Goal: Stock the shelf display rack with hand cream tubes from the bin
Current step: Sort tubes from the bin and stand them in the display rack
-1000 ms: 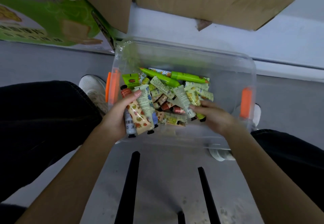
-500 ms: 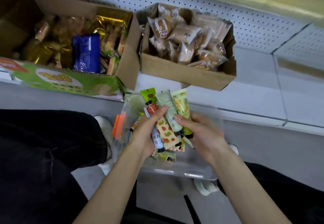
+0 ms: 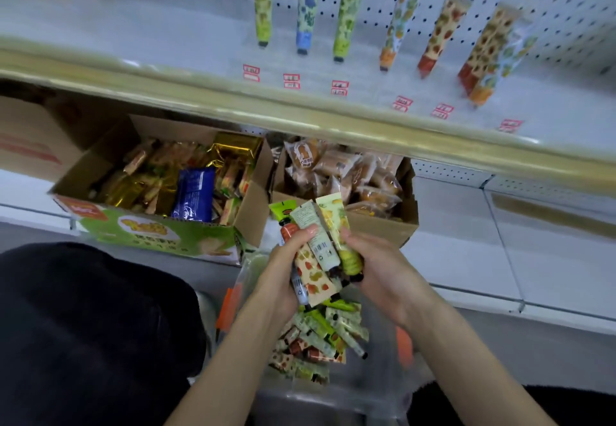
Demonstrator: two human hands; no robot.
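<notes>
- Left hand (image 3: 283,279), centre frame: fingers curled round a fan of hand cream tubes (image 3: 316,259), caps pointing down, crimped ends up toward the shelf (image 3: 200,42).
- Right hand (image 3: 380,272) meets the fan from the right, fingers wrapped on the yellow-green tube (image 3: 338,225) at its edge.
- Clear bin (image 3: 383,392), lower centre, sits under both hands with loose tubes (image 3: 320,335) heaped inside.
- Standing row (image 3: 343,18), upper right, caps down.
- Judgement: the right hand is nearer the row, and the tube's long axis roughly matches it. The move is a lift up and right.
</notes>
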